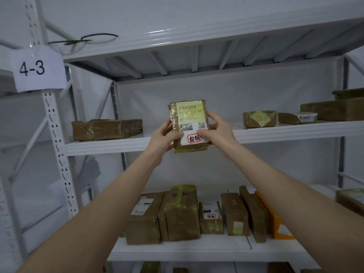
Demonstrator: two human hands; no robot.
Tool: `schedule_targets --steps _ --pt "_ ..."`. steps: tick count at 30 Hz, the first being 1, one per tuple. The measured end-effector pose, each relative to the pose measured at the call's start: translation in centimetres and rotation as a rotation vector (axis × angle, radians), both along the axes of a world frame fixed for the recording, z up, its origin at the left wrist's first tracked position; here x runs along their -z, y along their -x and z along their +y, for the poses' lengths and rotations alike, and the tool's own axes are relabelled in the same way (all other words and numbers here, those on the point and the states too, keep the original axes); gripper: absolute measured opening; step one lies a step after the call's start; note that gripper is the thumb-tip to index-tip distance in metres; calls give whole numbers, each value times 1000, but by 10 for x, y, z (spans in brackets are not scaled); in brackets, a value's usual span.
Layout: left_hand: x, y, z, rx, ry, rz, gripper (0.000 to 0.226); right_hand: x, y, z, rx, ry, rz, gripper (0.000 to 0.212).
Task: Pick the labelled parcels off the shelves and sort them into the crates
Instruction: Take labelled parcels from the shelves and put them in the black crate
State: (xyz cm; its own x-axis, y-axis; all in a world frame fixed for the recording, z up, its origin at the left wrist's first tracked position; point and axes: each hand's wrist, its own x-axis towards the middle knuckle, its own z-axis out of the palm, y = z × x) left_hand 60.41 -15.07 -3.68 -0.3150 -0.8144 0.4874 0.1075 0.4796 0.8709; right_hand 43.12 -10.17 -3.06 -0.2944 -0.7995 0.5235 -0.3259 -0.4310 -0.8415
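Both hands hold one labelled parcel (189,126) upright in front of the upper shelf (285,133) — left hand (164,137) curled round its left edge, right hand (215,131) gripping the right edge, thumb on the label. More brown parcels stand in a row on the lower shelf (197,251) — a sign (37,68) reads 4-3.

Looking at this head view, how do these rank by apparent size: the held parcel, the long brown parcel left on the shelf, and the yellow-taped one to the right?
1. The held parcel, though it is nearer the camera, which flatters it.
2. The long brown parcel.
3. The yellow-taped parcel.
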Motion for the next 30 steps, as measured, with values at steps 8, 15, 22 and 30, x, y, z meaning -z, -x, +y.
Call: schedule_targets --steps 8,15,22,30 --pt "49 -40 26 -162 -89 -15 61 54 -41 7 -68 -28 56 72" --pt "109 -73 54 -291 -170 0 59 121 -81 4 -127 -137 28 59" --pt "166 -117 71 -358 -284 -41 64 176 -119 -4 -214 -274 93 60" --pt "242 -181 82 -495 -459 43 69 242 -187 -11 -374 -434 152 63"
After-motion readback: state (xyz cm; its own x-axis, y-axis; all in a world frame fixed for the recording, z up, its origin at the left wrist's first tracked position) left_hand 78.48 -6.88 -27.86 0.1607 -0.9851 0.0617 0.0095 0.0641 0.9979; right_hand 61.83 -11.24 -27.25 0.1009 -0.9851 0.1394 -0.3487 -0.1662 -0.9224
